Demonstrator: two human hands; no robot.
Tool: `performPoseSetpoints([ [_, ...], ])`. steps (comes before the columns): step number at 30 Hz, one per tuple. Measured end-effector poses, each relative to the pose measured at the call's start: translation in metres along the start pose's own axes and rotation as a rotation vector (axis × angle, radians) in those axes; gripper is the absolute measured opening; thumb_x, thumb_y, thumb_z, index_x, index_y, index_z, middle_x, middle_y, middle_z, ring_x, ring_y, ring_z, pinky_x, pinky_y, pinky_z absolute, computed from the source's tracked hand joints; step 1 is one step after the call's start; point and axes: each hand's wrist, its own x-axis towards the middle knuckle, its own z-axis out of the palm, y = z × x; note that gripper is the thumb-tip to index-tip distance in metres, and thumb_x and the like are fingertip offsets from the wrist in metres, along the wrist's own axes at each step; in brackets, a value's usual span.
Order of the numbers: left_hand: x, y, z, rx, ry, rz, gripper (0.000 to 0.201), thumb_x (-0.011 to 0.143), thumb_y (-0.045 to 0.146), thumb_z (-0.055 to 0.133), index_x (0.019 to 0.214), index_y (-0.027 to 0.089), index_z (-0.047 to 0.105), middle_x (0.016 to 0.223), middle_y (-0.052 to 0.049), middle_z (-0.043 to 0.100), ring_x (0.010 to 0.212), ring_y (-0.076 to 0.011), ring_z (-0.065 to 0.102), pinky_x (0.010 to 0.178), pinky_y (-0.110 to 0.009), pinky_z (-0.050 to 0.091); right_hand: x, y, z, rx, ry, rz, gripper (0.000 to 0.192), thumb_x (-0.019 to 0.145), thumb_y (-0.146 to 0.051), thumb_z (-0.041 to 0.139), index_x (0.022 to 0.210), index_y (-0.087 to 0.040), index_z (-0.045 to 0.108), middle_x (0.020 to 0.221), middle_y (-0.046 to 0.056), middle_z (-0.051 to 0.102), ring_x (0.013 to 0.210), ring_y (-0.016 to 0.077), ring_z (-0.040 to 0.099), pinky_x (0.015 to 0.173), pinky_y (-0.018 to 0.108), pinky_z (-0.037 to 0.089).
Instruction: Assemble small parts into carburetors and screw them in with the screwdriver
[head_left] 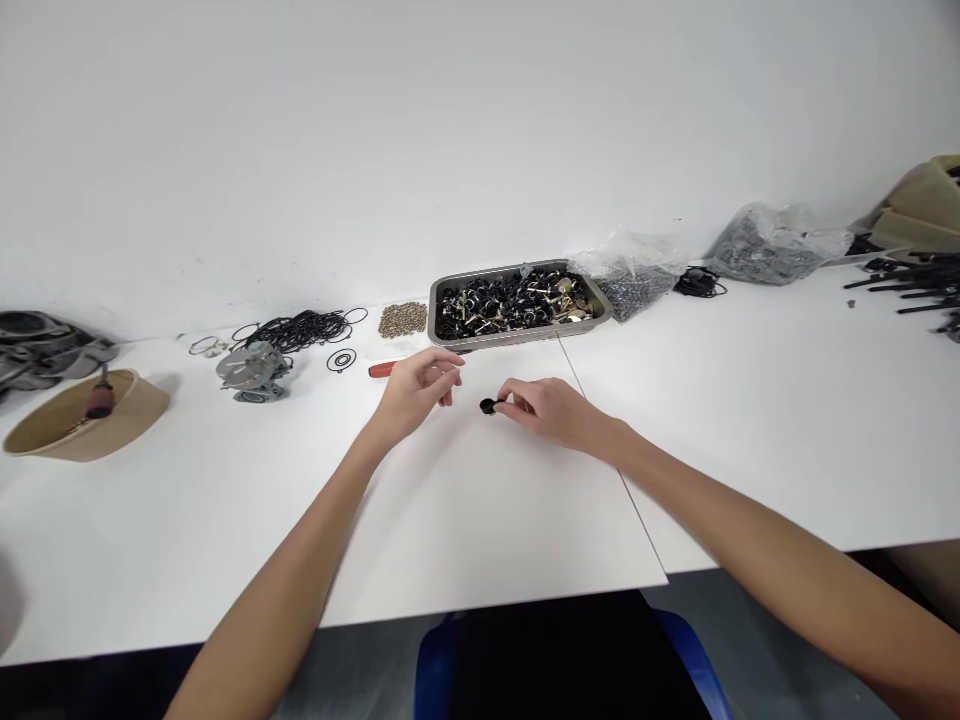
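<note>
Head view, frame centre: right hand (pixel 551 410) pinches a small black part (pixel 487 405) at fingertip height for inspection; left hand (pixel 416 390) hovers beside it, loosely curled, holding nothing, below the parts tray (pixel 442 300).

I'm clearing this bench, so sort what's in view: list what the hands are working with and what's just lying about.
In use:
- small black part, pinched by the right hand
- left hand, curled beside it, holding nothing visible
- metal tray of black rings and clips, nearest

Lying about:
- red pen
- loose black rings
- grey metal part
- paper bowl
- plastic bags
</note>
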Motion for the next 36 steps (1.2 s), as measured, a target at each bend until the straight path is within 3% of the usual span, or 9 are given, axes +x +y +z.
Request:
performPoseSetpoints([
  [6,0.008,-0.005,-0.042,0.078,0.268,0.113,0.019,0.078,0.025,0.063,0.094,0.014,0.064,0.075,-0.003,0.064,0.058,-0.0113,0.061,0.055,-0.025,0.051,-0.001,-0.002,-0.002,0.025,-0.031,0.038,0.016,0.095,-0.032,0.052,0.098,-0.02,0.062,0.067,-0.002,0.064,0.056,0.0101,0.052,0.06,0.025,0.035],
  [10,0.009,-0.017,-0.088,0.394,0.536,0.154,0.02,0.08,0.026,0.058,0.097,0.016,0.065,0.081,-0.003,0.066,0.065,-0.0122,0.062,0.064,-0.027,0.052,-0.001,-0.004,-0.003,0.031,-0.051,0.043,0.017,0.095,-0.032,0.05,0.095,-0.02,0.062,0.067,-0.003,0.063,0.057,0.0105,0.051,0.06,0.025,0.035],
  [15,-0.001,-0.037,-0.144,0.898,0.79,0.219,0.023,0.081,0.016,0.053,0.1,0.014,0.066,0.095,-0.008,0.062,0.098,-0.022,0.056,0.095,-0.04,0.046,-0.001,-0.005,-0.003,0.014,-0.051,0.041,0.017,0.095,-0.033,0.05,0.094,-0.021,0.062,0.066,-0.003,0.063,0.058,0.0111,0.052,0.06,0.025,0.035],
  [18,-0.01,-0.05,-0.166,1.011,0.871,0.107,0.034,0.082,0.021,0.055,0.114,0.011,0.061,0.109,-0.013,0.055,0.115,-0.0305,0.046,0.105,-0.051,0.035,-0.001,-0.005,-0.003,0.012,-0.056,0.042,0.017,0.095,-0.032,0.049,0.095,-0.02,0.062,0.067,-0.002,0.063,0.057,0.0112,0.052,0.06,0.025,0.034],
  [21,-0.016,-0.061,-0.175,1.037,0.898,-0.107,0.049,0.08,0.033,0.062,0.126,0.016,0.057,0.125,-0.017,0.047,0.126,-0.04,0.036,0.106,-0.06,0.029,-0.001,-0.004,-0.002,0.007,-0.056,0.042,0.018,0.095,-0.033,0.049,0.094,-0.02,0.062,0.067,-0.002,0.063,0.057,0.0112,0.052,0.06,0.025,0.035],
  [25,-0.017,-0.071,-0.175,1.038,0.785,-0.352,0.054,0.075,0.036,0.067,0.126,0.023,0.056,0.132,-0.018,0.045,0.124,-0.0456,0.036,0.098,-0.061,0.037,0.0,-0.004,-0.001,0.005,-0.052,0.034,0.018,0.095,-0.033,0.049,0.094,-0.021,0.063,0.068,-0.001,0.065,0.058,0.0118,0.053,0.062,0.026,0.035],
  [28,-0.018,-0.074,-0.176,0.998,0.772,-0.352,0.046,0.076,0.034,0.064,0.12,0.022,0.057,0.127,-0.016,0.048,0.121,-0.0449,0.039,0.093,-0.057,0.041,-0.001,-0.004,-0.002,0.015,-0.057,0.041,0.018,0.095,-0.032,0.049,0.094,-0.021,0.063,0.07,-0.001,0.065,0.059,0.0121,0.054,0.062,0.026,0.035],
  [32,-0.019,-0.074,-0.175,0.923,0.864,-0.295,0.042,0.071,0.029,0.066,0.111,0.019,0.059,0.121,-0.017,0.05,0.119,-0.0436,0.04,0.093,-0.058,0.039,-0.001,-0.004,-0.003,0.025,-0.059,0.043,0.017,0.095,-0.032,0.049,0.093,-0.021,0.062,0.07,-0.001,0.065,0.058,0.0121,0.053,0.061,0.026,0.035],
  [36,-0.012,-0.064,-0.164,0.822,0.989,-0.229,0.041,0.067,0.026,0.068,0.108,0.017,0.062,0.107,-0.014,0.057,0.106,-0.0327,0.052,0.096,-0.052,0.041,0.0,-0.003,-0.002,0.039,-0.062,0.053,0.018,0.095,-0.034,0.049,0.093,-0.021,0.062,0.07,-0.002,0.066,0.057,0.0119,0.053,0.06,0.026,0.035],
])
